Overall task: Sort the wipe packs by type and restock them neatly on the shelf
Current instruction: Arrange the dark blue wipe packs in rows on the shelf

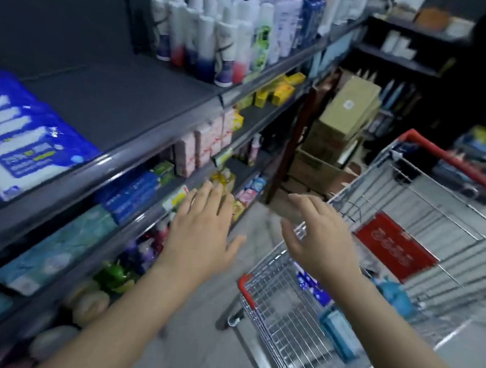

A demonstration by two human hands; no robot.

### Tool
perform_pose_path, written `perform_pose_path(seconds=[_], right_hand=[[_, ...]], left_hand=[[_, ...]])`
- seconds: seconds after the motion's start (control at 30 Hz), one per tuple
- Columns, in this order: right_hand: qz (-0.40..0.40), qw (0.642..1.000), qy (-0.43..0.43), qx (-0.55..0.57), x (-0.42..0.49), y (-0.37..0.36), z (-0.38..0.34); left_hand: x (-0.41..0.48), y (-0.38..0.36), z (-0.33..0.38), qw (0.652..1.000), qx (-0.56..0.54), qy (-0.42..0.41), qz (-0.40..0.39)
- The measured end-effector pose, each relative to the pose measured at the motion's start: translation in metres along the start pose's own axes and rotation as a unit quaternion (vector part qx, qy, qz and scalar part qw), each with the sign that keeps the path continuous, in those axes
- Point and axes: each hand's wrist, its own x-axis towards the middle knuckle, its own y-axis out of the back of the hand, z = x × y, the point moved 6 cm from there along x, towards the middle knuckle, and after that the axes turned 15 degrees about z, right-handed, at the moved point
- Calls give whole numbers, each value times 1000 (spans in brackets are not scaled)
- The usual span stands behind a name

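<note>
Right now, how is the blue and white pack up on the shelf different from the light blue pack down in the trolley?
The blue and white pack lies flat on the dark shelf, while the light blue pack sits down in the wire trolley. The blue and white pack has white stripes and a printed label. The light blue pack looks plain, though it is blurry. Both are bluish packs that nobody is holding.
</note>
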Motion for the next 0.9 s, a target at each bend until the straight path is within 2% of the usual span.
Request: perform_pose_path(seconds=[0.13,0.2,0.33,0.5,0.6,0.67,0.73,0.8,0.87,0.9], right_hand=[[-105,984,-117,-90,-54,6,96],[-151,968,-168,-111,-80,5,143],[-207,946,-220,-121,-111,-9,239],[-290,923,-242,-78,-116,-89,379],[-365,895,-252,-41,-118,-161,458],[-403,881,-248,-9,-124,-208,495],[-438,867,-236,25,-134,-255,520],[-453,860,-232,47,-141,-288,537],[-469,851,-230,59,-147,-313,547],[-476,847,-230,65,-150,-324,550]], left_hand=[[9,-48,89,996,-36,-73,-38],[14,-79,139,989,-58,-104,-86],[32,-151,230,978,-54,-148,-137],[65,-278,311,970,-53,-112,-209],[75,-373,332,956,-54,-16,-287],[70,-434,334,932,-117,126,-320],[60,-480,330,882,-183,318,-295],[47,-509,328,820,-196,467,-266],[31,-532,333,777,-187,532,-280],[27,-540,336,774,-180,540,-278]])
